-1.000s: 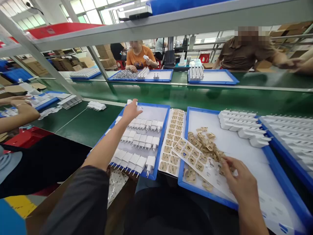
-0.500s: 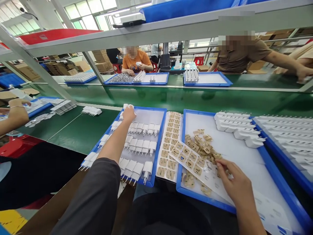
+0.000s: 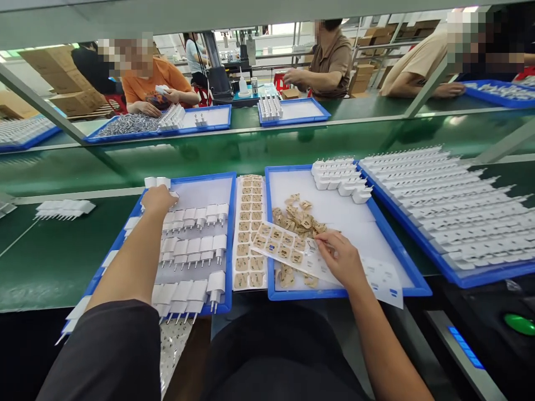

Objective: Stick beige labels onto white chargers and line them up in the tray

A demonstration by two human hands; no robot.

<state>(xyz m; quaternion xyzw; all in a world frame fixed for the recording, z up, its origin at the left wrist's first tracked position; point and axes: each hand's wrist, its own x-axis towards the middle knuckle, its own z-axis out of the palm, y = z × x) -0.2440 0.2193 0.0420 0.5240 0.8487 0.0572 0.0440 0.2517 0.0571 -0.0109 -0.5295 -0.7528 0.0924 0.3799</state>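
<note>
At the far left corner of the left tray point(image 3: 233, 223), my left hand point(image 3: 159, 199) is curled over the back row of white plug chargers point(image 3: 157, 182). A bit of white shows beside its fingertips, which are mostly hidden. More chargers point(image 3: 194, 217) lie in rows nearer me, pins toward me. My right hand point(image 3: 340, 257) is closed in a pinch at the upper edge of a sheet of tan stickers point(image 3: 286, 245), lying aslant over the right tray point(image 3: 270, 195). Part of that sheet is bare of stickers. Crumpled tan pieces point(image 3: 298, 220) are heaped beside the fingertips.
Between the trays lies a longer sticker sheet point(image 3: 249, 234). Chargers point(image 3: 336, 172) stand at the right tray's back, and another tray point(image 3: 451, 206) full of them is farther right. Across the green conveyor point(image 3: 242, 150) people work at trays point(image 3: 296, 114). A shelf beam point(image 3: 209, 22) crosses overhead.
The view has swung to the right, so the trays sit farther left. My left hand stays at the back row of chargers. My right hand remains pinched by the sheet and the tan heap.
</note>
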